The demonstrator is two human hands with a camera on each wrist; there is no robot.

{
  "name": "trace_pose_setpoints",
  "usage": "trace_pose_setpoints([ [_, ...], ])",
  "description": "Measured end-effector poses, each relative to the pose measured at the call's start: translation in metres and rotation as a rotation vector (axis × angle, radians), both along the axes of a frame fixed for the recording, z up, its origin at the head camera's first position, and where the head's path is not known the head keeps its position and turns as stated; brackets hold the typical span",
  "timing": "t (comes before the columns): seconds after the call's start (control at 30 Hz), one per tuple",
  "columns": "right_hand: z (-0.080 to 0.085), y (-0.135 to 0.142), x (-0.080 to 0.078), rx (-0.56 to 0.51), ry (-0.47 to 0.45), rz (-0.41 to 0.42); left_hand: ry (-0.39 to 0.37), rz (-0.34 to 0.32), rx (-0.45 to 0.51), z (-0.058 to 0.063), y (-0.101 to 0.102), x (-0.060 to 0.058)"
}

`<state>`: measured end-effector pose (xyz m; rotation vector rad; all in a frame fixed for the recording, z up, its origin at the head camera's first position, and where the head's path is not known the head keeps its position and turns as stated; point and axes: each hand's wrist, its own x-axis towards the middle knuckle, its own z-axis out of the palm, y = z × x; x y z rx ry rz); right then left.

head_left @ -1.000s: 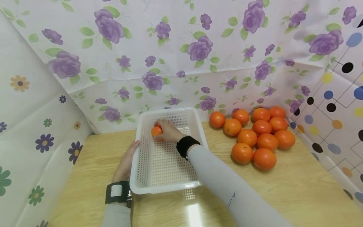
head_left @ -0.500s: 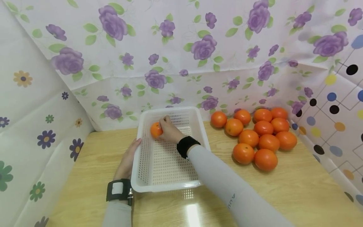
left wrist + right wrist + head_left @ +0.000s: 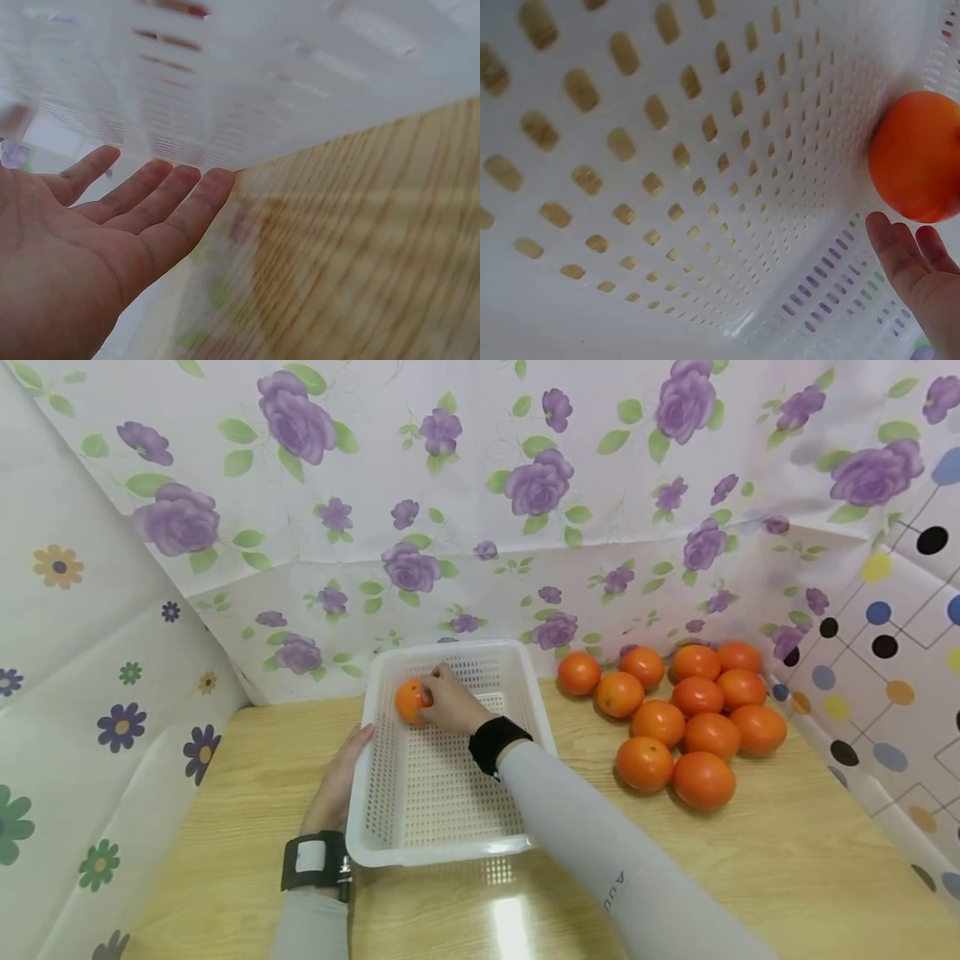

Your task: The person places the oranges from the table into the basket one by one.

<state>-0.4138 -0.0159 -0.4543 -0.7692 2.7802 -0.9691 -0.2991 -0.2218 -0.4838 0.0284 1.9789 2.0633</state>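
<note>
An orange (image 3: pixel 409 702) sits in the far left part of a white perforated plastic basket (image 3: pixel 450 857). My right hand (image 3: pixel 452 703) is inside the basket, just right of that orange. In the right wrist view its extended fingertips (image 3: pixel 877 222) are right at the lower side of the orange (image 3: pixel 915 157), not wrapped round it; the thumb is out of view there. My left hand (image 3: pixel 333 789) rests against the basket's left side from outside. The left wrist view shows its fingers (image 3: pixel 184 217) fairly straight, with the tips at the basket wall (image 3: pixel 247 82).
Several more oranges (image 3: pixel 697 697) lie grouped on the wooden table (image 3: pixel 787 860) right of the basket. A flowered cloth (image 3: pixel 480 510) hangs behind the table, with patterned cloths at the left (image 3: pixel 82 635) and right (image 3: pixel 862 618) sides.
One second ago my right fingers lay over the orange in the basket. They have loosened and drawn back to its right side, leaving more of it visible. The left hand stays at the basket.
</note>
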Motion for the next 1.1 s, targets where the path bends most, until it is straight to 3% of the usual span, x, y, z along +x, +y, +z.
trace_pose_setpoints([
  [0.57,0.013,0.001,-0.005,-0.084,0.033,-0.049,0.014,-0.007,0.022,0.001,-0.002,0.000],
  [0.93,0.024,0.009,-0.005,-0.230,-0.014,-0.092,0.010,-0.004,0.045,0.002,-0.001,-0.001],
  [1.1,0.030,0.015,-0.006,-0.331,0.015,-0.110,-0.002,0.001,0.054,0.004,0.001,-0.002],
])
